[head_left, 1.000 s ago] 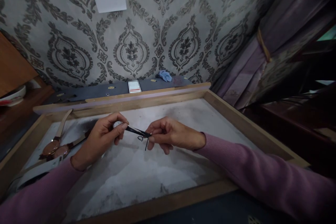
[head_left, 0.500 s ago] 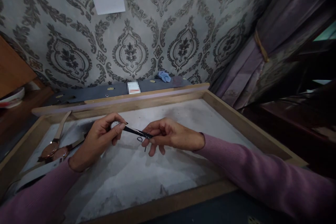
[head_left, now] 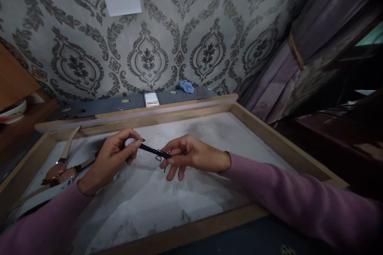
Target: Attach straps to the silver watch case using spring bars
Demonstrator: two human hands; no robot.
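Note:
A wristwatch [head_left: 152, 151] with a black strap and a pale face is stretched between my two hands above the wooden tray. My left hand [head_left: 115, 155] pinches it by the case, thumb and index finger closed on the rim. Further along, my right hand [head_left: 191, 155] grips the strap between thumb and fingers, its lower fingers hanging loosely apart. A thin dark curl [head_left: 158, 158] sticks out under the strap near my right fingertips; I cannot tell what it belongs to.
The wooden tray [head_left: 263, 143] has raised edges and a whitish floor. More wristwatches [head_left: 56, 170] lie at its left side. Beyond its far edge are a blue cloth [head_left: 186, 86] and a small blurred box [head_left: 151, 99]. A curtain [head_left: 287, 67] hangs to the right.
Both hands keep their hold on the watch. My right hand has shifted very slightly left, and its lower fingers hang a little lower.

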